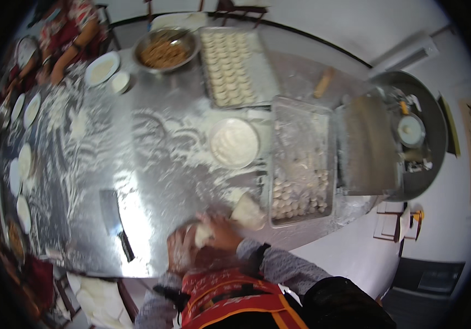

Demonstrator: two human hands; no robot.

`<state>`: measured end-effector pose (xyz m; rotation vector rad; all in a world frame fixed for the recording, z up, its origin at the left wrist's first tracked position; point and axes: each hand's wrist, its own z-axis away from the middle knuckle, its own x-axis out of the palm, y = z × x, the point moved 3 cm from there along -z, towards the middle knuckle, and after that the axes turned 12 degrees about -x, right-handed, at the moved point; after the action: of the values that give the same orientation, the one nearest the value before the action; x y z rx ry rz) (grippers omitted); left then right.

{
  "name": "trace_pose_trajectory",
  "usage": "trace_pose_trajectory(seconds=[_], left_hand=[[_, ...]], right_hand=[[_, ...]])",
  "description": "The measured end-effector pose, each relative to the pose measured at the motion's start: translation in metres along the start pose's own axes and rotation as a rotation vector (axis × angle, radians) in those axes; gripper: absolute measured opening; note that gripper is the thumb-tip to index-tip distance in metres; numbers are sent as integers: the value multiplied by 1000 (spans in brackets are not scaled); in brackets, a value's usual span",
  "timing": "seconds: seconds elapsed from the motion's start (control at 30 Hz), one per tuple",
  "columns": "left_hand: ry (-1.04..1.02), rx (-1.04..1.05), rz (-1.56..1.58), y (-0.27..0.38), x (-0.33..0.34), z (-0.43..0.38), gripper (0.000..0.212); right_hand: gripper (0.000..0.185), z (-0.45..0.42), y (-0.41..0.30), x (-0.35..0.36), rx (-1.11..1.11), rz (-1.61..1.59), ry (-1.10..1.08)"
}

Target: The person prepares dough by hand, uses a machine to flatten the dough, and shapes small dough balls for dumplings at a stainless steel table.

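Note:
A piece of pale dough (203,235) lies near the table's front edge, between my two hands. My left hand (181,248) is cupped around its left side. From the right, my right hand (221,234) presses on it, and the hands hide much of the piece. Just beyond my right wrist rests a larger lump of dough (248,212) on the floured metal table (161,181). A cleaver (111,211) with a black handle lies flat to the left of my hands. Ahead stands a round white bowl of flour (234,143).
At right, a metal tray (274,164) holds small dough pieces beside a dough-rolling machine (367,144). Farther back are a tray of dumplings (229,68), a steel bowl (196,47) of filling and a wooden rolling pin (324,82). People (73,41) work along the left side.

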<state>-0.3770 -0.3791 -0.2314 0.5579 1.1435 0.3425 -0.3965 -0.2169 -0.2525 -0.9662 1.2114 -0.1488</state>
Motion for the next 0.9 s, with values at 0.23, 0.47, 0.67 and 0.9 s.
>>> trace_pose_trajectory(seconds=[0.23, 0.47, 0.67, 0.9], left_hand=[[170, -49, -211, -16, 46, 2, 83], [46, 61, -263, -9, 50, 27, 75], [157, 74, -178, 31, 67, 39, 69], [-372, -30, -42, 98, 109, 44, 74]], right_hand=[[44, 29, -3, 48, -39, 302, 174], [60, 57, 9, 57, -23, 204, 149], [68, 103, 12, 55, 75, 188, 136], [70, 193, 41, -10, 130, -362, 108]])
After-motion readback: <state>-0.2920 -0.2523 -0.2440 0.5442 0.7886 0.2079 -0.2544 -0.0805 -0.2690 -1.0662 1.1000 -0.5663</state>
